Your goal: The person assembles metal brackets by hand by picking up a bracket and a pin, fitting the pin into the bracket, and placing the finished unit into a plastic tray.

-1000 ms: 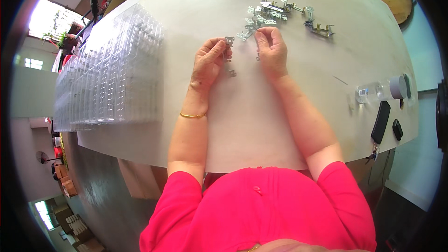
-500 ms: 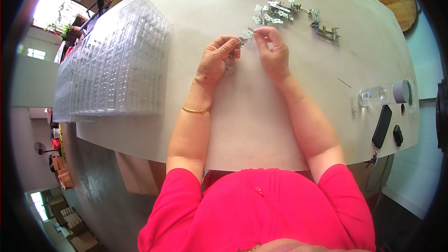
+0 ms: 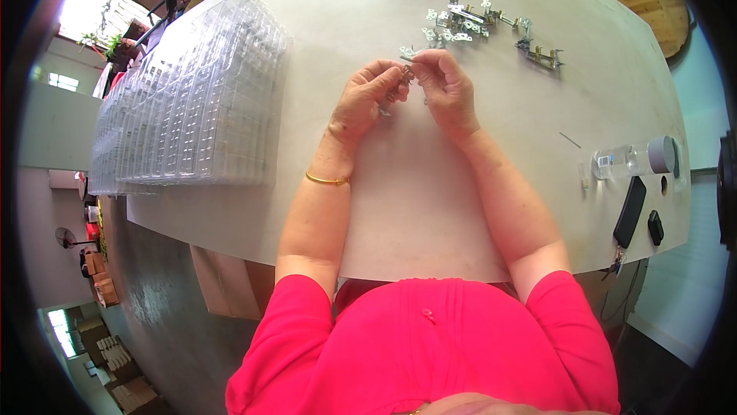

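Both hands meet over the middle of the white counter [image 3: 430, 185]: the left hand [image 3: 362, 104] and the right hand [image 3: 447, 86] pinch a small silver metal bracket [image 3: 405, 77] between their closed fingertips, just above the counter surface. A loose pile of similar silver metal brackets [image 3: 461, 22] lies just beyond the hands. A stack of clear plastic compartment trays [image 3: 196, 100] sits well to the left, and a clear plastic bottle lying on its side [image 3: 633, 158] and a black remote-shaped device [image 3: 629, 211] rest near the right edge.
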### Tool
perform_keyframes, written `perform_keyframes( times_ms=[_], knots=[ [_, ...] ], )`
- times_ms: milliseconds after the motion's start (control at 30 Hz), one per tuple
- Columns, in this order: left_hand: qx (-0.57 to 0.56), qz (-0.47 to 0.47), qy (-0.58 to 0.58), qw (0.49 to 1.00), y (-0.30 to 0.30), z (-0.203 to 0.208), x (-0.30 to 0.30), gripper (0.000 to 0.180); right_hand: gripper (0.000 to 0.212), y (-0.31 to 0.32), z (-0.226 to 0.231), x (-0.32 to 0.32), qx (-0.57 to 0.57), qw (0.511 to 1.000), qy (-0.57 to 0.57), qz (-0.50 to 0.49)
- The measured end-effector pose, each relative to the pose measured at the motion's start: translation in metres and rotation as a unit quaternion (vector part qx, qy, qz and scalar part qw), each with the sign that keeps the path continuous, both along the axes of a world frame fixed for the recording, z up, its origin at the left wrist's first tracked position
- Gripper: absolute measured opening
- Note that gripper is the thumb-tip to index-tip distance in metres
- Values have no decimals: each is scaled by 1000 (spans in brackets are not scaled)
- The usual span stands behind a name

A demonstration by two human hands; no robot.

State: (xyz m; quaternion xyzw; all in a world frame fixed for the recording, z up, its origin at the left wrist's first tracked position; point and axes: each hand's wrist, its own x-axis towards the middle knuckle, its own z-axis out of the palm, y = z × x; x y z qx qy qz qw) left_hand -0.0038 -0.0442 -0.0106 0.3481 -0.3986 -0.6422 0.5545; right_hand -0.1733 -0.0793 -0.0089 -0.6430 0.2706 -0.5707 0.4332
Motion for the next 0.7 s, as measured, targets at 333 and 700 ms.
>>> perform_keyframes(
  times_ms=[333, 700],
  knots=[
    [46, -54, 22, 997, 7, 12, -6, 36, 6, 2, 9, 0, 8, 999, -42, 10],
    [32, 52, 30, 998, -1, -3, -6, 24, 6, -1, 10, 1, -10, 994, -1, -110]
  ],
)
